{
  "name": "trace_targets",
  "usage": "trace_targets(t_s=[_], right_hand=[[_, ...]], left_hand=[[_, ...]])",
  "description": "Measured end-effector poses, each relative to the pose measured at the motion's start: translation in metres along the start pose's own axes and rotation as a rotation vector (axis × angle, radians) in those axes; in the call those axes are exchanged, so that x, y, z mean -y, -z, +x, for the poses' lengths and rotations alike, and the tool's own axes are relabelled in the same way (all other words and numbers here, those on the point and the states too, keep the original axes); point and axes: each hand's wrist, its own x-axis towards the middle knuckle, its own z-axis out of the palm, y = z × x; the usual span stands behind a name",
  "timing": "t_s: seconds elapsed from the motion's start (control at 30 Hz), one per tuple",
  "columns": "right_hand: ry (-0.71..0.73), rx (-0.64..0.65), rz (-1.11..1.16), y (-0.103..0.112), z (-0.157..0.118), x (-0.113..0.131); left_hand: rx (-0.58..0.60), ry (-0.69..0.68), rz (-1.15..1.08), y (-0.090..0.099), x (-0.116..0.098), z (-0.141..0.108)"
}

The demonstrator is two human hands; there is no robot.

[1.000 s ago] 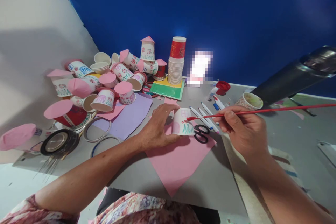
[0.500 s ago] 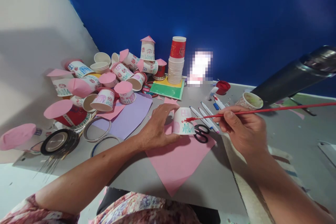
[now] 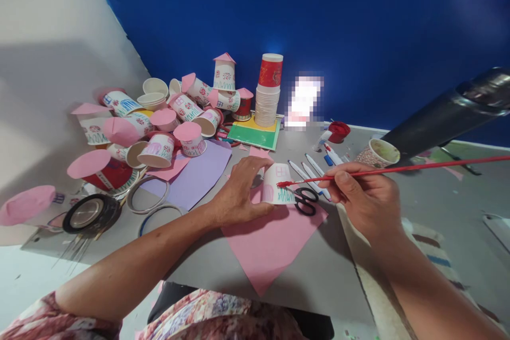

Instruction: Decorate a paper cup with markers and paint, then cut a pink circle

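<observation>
My left hand (image 3: 243, 194) grips a white paper cup (image 3: 278, 178) from its left side, thumb near the rim and fingers at the upper side. The cup stands upside down and carries a pink window, a pink patch and green grass-like strokes. A long red paintbrush (image 3: 382, 171) is pinched in my right hand (image 3: 364, 196); its red tip is at the cup's drawn side. Pink paper (image 3: 271, 247) lies beneath, with black scissors (image 3: 306, 201) just right of the cup. Several white markers (image 3: 314, 162) lie between the cup and my right hand.
Decorated cups with pink paper roofs (image 3: 155, 149) crowd the left. A cup stack (image 3: 266, 106) stands on a green and yellow packet (image 3: 255, 133). Tape rolls (image 3: 91, 214) lie at left; a paint-stained cup (image 3: 378, 153), a red paint pot (image 3: 338, 131) and a dark cylinder (image 3: 442, 117) are right.
The brush tip has shifted slightly down on the cup, and my right hand has moved a little left. My left hand still holds the cup in the same place.
</observation>
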Motion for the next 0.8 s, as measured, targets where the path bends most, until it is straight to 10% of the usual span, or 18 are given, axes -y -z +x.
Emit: trace_targets(t_s=[0.8], right_hand=[[0.028,-0.084,-0.004,-0.0023,0.0014,0.0058]], left_hand=[[0.006,0.018,0.011,0.0010,-0.0040,-0.0002]])
